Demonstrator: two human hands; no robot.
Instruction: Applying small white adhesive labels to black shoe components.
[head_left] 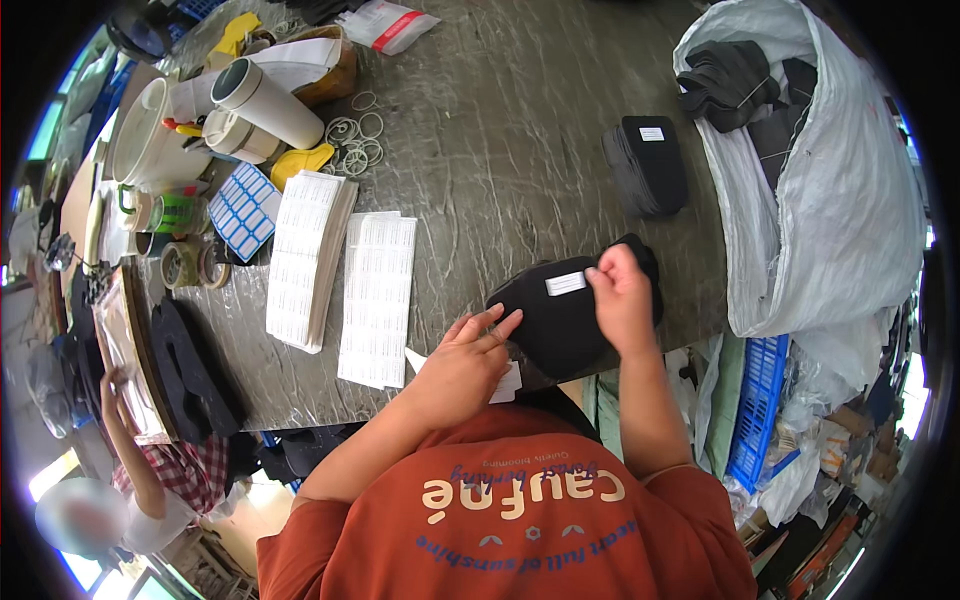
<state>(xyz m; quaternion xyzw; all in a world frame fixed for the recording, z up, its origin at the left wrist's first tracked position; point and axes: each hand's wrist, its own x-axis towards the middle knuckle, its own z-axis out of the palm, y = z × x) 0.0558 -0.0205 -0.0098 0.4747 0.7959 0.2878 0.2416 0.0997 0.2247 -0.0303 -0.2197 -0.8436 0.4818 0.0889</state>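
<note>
Your left hand [462,362] lies flat with its fingers spread, the fingertips pressing the near-left edge of the black fabric bundle [560,320] that sits at the table's [500,150] near edge, right in front of you. Your right hand [620,300] rests on the bundle's right side, thumb and forefinger pinched on the end of the small white label [565,283] lying on top of it; the hand covers most of the bundle's far-right part, so you cannot see how far the fabric reaches there. What is printed on the label is too small to make out. Under your left wrist a white paper scrap [508,385] pokes out, mostly hidden. To your left lie two stacks of white label sheets [345,270], just beside each other. Farther off on the table stands a second black bundle [650,165] with its own label, well apart from yours. On the right a big white sack [830,200] holds more dark pieces, its lower part cut off by the table edge. At the lower left another person's raised arm [130,450] is only partly visible.
</note>
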